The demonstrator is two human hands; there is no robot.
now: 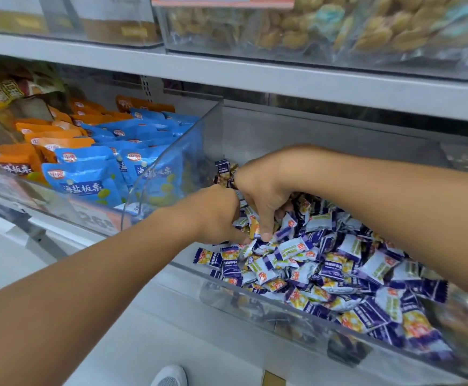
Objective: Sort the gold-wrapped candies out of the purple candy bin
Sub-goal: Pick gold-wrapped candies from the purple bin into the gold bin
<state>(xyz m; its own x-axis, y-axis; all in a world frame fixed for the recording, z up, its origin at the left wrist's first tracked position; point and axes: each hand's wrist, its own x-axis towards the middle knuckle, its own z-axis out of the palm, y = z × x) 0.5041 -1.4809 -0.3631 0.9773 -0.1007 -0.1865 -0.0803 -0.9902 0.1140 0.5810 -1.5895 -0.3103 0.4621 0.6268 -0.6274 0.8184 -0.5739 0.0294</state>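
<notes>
Two hands work inside the clear bin (188,270) at the shelf's middle level.

Head view: left hand (213,215) sits at 9 o'clock of the candy heap, fingers curled down into the wrappers; whether they hold anything cannot be told, the tips are hidden. Right hand (260,190) is at 12 o'clock of the left, fingers (264,224) bent downward and closing on a gold-wrapped candy (254,228) that stands between the two hands, touching both. Purple candies (338,271) fill the bin from centre out to 4 o'clock. More gold-brown wrappers (224,178) lie at the back of the bin, 11 o'clock of the right hand.

Handling, as a judgement: each piece is light, with slick, crinkly foil; the twisted or crimped ends are the easiest place to pinch. Neighbours will probably slide or lift along with it.

Surroundings: the next bin, at 9 to 10 o'clock, holds blue packets (87,179) and orange packets (12,158). The upper shelf (283,79) overhangs, and the clear divider wall (177,160) stands close beside the left wrist, limiting reach.
</notes>
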